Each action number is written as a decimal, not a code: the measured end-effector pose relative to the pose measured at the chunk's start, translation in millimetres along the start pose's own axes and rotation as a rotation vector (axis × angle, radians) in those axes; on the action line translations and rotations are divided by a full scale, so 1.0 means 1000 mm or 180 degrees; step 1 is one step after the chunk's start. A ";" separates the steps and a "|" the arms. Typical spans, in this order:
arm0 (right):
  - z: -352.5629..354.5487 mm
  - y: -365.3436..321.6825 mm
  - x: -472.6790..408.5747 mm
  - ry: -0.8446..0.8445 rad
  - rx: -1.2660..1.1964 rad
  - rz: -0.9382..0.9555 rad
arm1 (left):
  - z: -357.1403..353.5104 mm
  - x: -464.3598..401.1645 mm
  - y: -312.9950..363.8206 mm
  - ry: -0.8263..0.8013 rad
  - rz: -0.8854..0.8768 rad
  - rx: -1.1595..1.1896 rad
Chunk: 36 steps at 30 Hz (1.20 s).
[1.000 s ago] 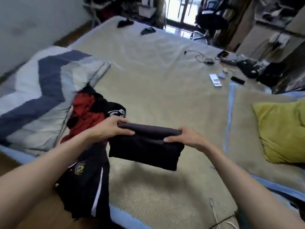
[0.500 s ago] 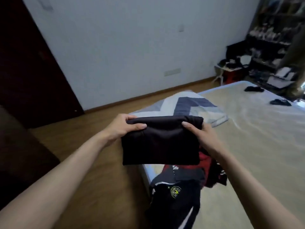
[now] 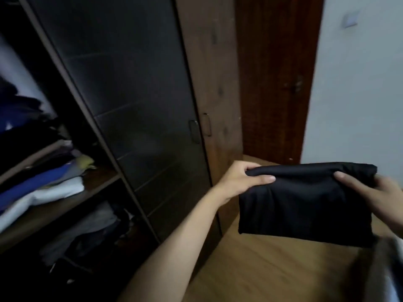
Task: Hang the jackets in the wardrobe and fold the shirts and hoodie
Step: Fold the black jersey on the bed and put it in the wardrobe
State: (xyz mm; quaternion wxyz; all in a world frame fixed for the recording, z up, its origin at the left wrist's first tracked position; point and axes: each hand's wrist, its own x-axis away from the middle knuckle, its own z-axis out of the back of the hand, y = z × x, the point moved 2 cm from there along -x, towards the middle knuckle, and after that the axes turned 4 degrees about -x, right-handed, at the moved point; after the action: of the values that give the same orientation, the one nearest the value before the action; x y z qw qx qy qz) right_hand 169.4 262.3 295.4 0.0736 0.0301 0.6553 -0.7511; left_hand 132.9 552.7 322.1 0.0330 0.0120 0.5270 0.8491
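A folded black shirt (image 3: pixel 305 208) hangs in the air at the lower right, held by its top fold. My left hand (image 3: pixel 242 182) grips its top left corner, thumb laid over the front. At the frame's right edge my right hand (image 3: pixel 379 192) grips the top right corner. The wardrobe (image 3: pixel 135 110) fills the left: its open section has shelves (image 3: pixel 72 192) stacked with folded clothes in blue, white and dark colours, left of and below the shirt.
A dark translucent wardrobe door (image 3: pixel 139 118) with a handle (image 3: pixel 194 131) stands between the open shelves and a brown wooden room door (image 3: pixel 274 79). White wall (image 3: pixel 357 94) at the right. Wooden floor (image 3: pixel 272 269) lies below the shirt. A blurred pale edge (image 3: pixel 390 273) shows at the bottom right.
My view has swung left from the bed, past the wall, to the wardrobe. Both hands have kept their grip on the folded black shirt and carried it along.
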 end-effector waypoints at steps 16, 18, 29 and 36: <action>-0.403 -0.144 -0.103 -0.3197 -0.0584 0.0966 | 0.269 0.177 -0.010 0.3776 0.0741 -0.0151; -0.450 -0.172 -0.080 -0.3421 -0.0767 0.1108 | 0.294 0.206 -0.009 0.4650 0.0387 -0.0024; -0.668 -0.291 -0.002 -0.3343 -0.0537 0.1767 | 0.441 0.312 -0.041 0.6688 0.0900 -0.0400; -0.745 -0.379 -0.026 -0.3067 -0.0201 0.1899 | 0.566 0.316 -0.010 0.6388 0.1038 -0.0879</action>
State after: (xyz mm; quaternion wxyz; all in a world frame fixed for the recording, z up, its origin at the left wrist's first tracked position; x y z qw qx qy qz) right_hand 100.1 1050.3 566.8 0.5742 -0.1343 0.5330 -0.6068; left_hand -151.0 1085.0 560.0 -0.5377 -0.6362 0.2014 0.5153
